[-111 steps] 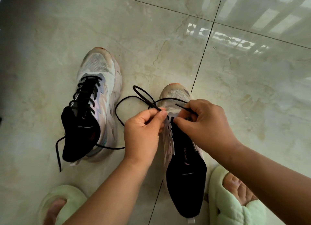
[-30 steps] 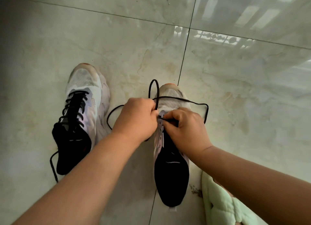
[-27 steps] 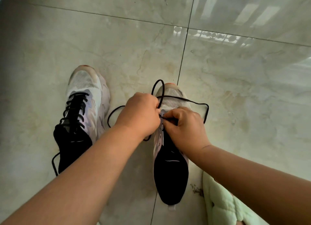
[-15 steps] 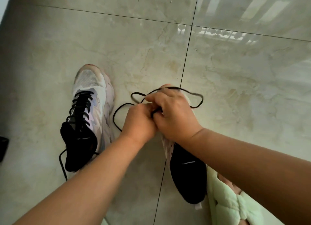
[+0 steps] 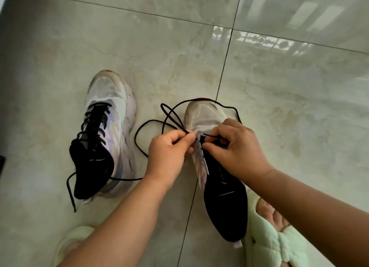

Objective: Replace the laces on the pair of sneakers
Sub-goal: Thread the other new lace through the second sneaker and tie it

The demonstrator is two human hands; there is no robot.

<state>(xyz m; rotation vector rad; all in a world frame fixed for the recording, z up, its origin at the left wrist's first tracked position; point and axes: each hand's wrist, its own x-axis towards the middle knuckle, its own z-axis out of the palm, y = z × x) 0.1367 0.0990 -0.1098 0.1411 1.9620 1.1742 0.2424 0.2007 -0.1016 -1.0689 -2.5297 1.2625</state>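
Observation:
Two white sneakers with black tongues stand on the tiled floor. The left sneaker is threaded with a black lace whose loose ends trail off its heel. The right sneaker has open eyelets. A long black lace loops over its toe and out to the left. My left hand pinches a doubled bit of this lace beside the lowest eyelets. My right hand pinches the lace tip over the tongue, near the left eyelet flap.
Pale marble floor tiles with dark grout lines spread all around. My feet in light green slippers sit at the bottom, the right slipper against the right sneaker's heel and the left slipper below the left sneaker.
My hands were bunched together over the right sneaker's toe half a second ago. They have drawn apart and back, uncovering the toe, with the lace loop now standing out to the left.

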